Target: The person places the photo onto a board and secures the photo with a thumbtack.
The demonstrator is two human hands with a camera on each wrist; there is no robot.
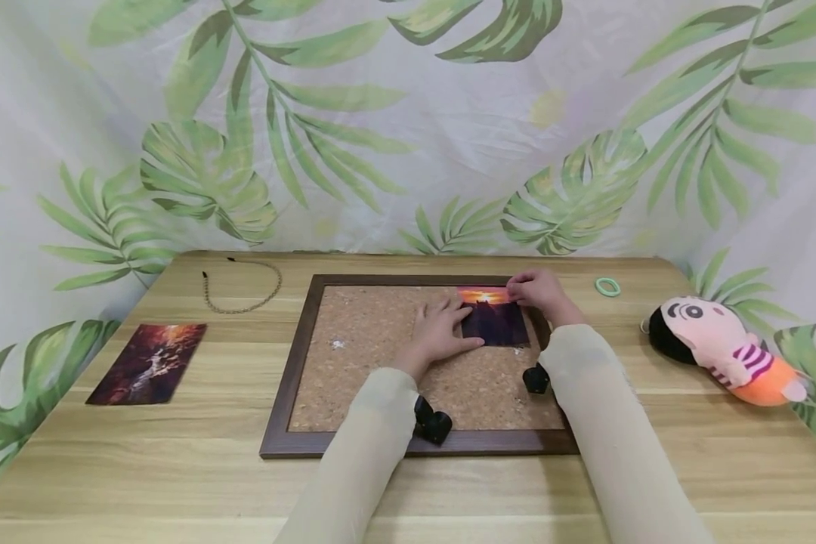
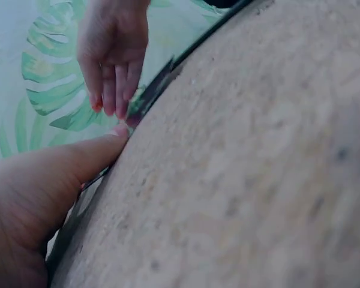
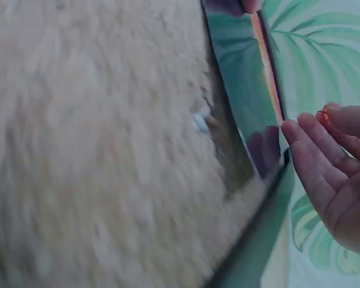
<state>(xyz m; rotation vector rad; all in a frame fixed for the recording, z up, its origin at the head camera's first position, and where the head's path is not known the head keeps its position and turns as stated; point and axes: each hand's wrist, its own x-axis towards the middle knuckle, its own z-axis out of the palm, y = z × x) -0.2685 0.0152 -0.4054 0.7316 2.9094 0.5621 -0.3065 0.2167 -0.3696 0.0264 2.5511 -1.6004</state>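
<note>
A sunset picture point(image 1: 495, 323) lies on the upper right part of a cork board point(image 1: 374, 378) with a dark frame. My left hand point(image 1: 438, 332) rests on the board with its fingers spread, thumb and fingertips touching the picture's left side. At the picture's upper right corner is my right hand point(image 1: 537, 293). In the right wrist view, its thumb and index finger pinch a small orange pin-like thing point(image 3: 324, 112), while the other fingertips are at the picture's edge point(image 3: 269, 78). The left thumb shows large in the left wrist view, with the right hand point(image 2: 115, 54) beyond it.
Another dark red picture point(image 1: 149, 364) lies on the table point(image 1: 197, 468) to the left. Behind it is a chain point(image 1: 245, 308). A pale green ring point(image 1: 607, 287) and a plush doll point(image 1: 727, 351) are on the right. A leaf-patterned cloth point(image 1: 449, 151) hangs behind.
</note>
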